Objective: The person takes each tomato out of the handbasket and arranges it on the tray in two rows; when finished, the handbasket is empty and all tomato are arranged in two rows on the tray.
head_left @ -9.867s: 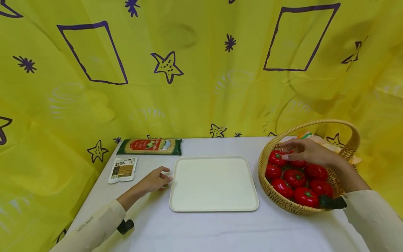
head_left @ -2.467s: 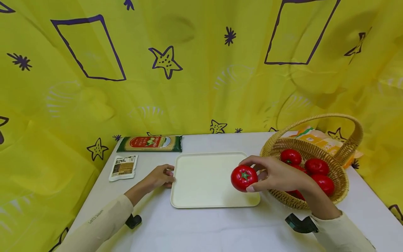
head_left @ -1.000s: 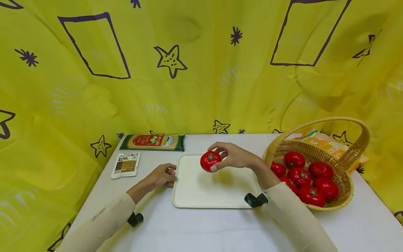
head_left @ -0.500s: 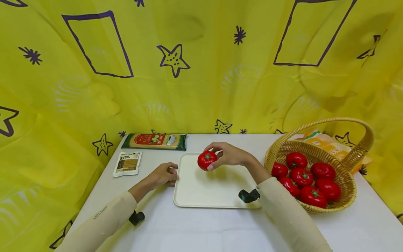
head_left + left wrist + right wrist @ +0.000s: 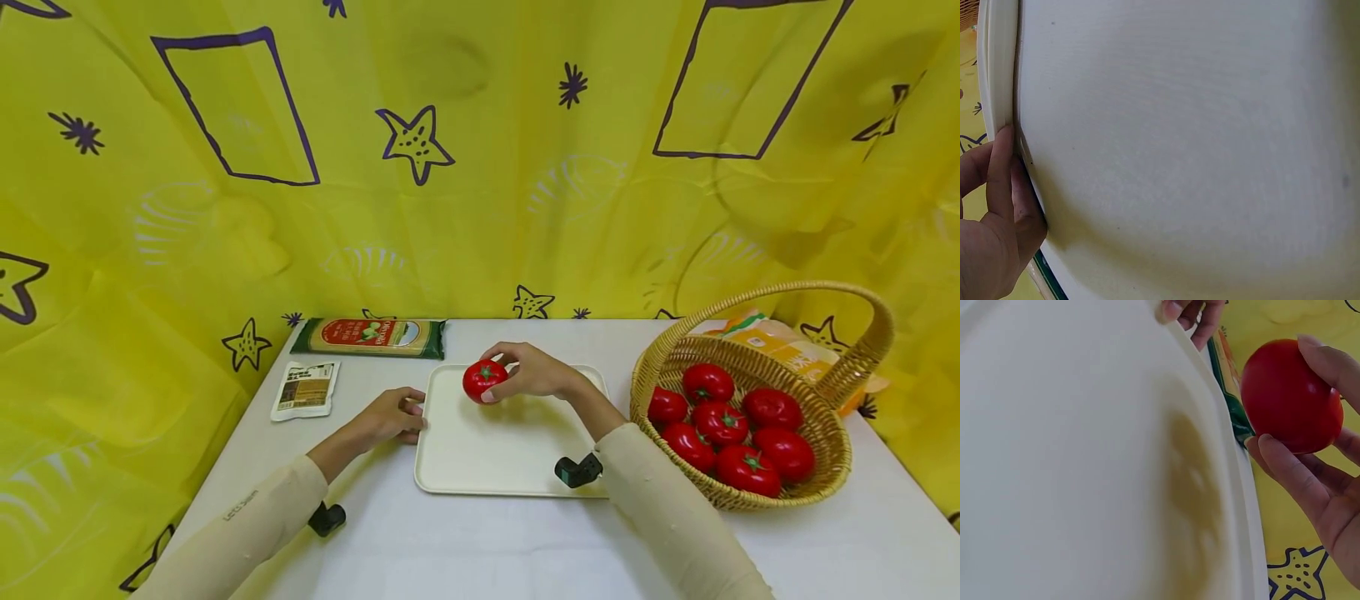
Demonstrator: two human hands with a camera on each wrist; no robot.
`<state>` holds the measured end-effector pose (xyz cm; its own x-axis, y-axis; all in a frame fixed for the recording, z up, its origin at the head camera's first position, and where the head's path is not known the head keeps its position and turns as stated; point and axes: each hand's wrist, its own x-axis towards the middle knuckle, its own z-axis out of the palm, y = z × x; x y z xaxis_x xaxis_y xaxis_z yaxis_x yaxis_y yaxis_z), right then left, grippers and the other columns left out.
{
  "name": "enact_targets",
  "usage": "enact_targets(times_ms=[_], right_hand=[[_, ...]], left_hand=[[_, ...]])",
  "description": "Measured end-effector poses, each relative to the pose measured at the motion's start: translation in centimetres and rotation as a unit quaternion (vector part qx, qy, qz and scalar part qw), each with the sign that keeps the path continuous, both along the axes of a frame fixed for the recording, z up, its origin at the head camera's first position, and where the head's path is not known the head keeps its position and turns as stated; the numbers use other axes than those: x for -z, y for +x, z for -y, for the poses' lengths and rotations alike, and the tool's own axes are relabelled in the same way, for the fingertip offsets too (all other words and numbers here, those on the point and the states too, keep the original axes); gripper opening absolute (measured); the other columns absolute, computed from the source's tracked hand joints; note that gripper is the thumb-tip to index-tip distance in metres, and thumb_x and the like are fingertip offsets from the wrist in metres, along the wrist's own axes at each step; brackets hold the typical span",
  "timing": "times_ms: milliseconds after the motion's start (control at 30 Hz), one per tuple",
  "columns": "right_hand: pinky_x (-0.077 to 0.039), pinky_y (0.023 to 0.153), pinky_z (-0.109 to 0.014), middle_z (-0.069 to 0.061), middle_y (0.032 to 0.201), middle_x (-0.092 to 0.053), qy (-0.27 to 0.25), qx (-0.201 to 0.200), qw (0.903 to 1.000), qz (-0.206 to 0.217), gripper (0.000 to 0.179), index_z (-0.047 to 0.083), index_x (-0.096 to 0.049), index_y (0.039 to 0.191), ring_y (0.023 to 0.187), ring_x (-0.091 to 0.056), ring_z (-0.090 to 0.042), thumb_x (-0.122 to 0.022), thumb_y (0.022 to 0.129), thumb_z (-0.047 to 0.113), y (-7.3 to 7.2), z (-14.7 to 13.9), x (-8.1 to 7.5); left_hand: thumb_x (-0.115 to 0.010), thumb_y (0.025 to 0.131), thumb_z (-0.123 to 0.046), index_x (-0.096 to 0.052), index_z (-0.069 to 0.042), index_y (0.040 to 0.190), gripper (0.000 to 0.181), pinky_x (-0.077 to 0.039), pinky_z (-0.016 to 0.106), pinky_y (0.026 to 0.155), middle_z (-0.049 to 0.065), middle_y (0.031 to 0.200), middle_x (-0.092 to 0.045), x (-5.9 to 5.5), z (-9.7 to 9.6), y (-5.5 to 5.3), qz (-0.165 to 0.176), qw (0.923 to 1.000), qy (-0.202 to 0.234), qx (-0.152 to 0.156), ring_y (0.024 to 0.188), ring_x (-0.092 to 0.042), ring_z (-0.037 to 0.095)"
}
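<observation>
A red tomato (image 5: 483,382) with a green stem top is held by the fingertips and thumb of my right hand (image 5: 534,372), above the left back part of a cream rectangular tray (image 5: 510,467). In the right wrist view the tomato (image 5: 1288,397) shows clear of the tray, whose surface carries the hand's shadow. My left hand (image 5: 386,417) grips the tray's left edge. The left wrist view has its fingertips right at the rim (image 5: 1000,81), the other fingers bent below.
On the right stands a wicker basket (image 5: 832,467) with a tall handle, holding several tomatoes (image 5: 747,469). An orange package (image 5: 780,343) lies behind it. At the back left are a green noodle packet (image 5: 369,337) and a white pouch (image 5: 306,390). A yellow curtain (image 5: 480,217) hangs behind.
My right hand, at the basket in the oldest frame, has carried a tomato left over the tray, still shifting slightly left. My left hand has come from beside the tray to its edge.
</observation>
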<state>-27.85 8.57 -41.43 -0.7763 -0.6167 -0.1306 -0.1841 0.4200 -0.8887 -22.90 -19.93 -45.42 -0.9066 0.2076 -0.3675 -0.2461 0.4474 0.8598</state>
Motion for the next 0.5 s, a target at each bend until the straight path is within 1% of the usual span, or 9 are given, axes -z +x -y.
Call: enact_targets(times_ms=[33,267,400,500], right_hand=[[-0.057,0.085,-0.034,-0.015,0.117,-0.063,-0.003,0.002,1.0,0.001,0.052,0.013,-0.061,0.126,0.098,-0.067,-0.029,-0.083,0.08,0.022,0.0,0.1,0.1],[-0.055,0.086,-0.032,-0.014,0.119,-0.063,0.005,0.01,0.9999,-0.012,0.052,0.013,-0.062,0.126,0.11,-0.058,-0.028,-0.084,0.079,0.023,-0.4,0.6,0.7],[-0.054,0.086,-0.032,-0.015,0.119,-0.063,0.003,0.012,0.9999,-0.012,0.052,0.012,-0.062,0.127,0.109,-0.059,-0.028,-0.084,0.08,0.022,-0.8,1.0,1.4],[-0.056,0.085,-0.031,-0.016,0.118,-0.063,0.0,0.016,0.9999,-0.007,0.052,0.011,-0.061,0.127,0.107,-0.06,-0.028,-0.083,0.082,0.022,-1.1,1.3,1.7]], left_hand=[[-0.068,0.088,0.004,-0.05,0.007,0.136,0.052,-0.062,0.03,0.068,0.013,0.1,-0.056,0.0,0.0,0.0,-0.001,1.0,-0.001,0.0,0.079,-0.062,0.017],[-0.069,0.088,0.004,-0.05,0.007,0.136,0.052,-0.062,0.03,0.068,0.012,0.1,-0.056,0.1,0.0,0.1,0.0,1.0,-0.007,-0.002,0.078,-0.061,0.017],[-0.068,0.088,0.004,-0.05,0.007,0.136,0.052,-0.062,0.03,0.068,0.012,0.099,-0.056,0.1,0.0,0.1,-0.002,1.0,-0.006,-0.001,0.077,-0.061,0.017],[-0.068,0.088,0.005,-0.05,0.007,0.136,0.051,-0.062,0.029,0.068,0.012,0.098,-0.056,0.0,-0.1,0.0,-0.004,1.0,-0.004,-0.003,0.077,-0.061,0.016]])
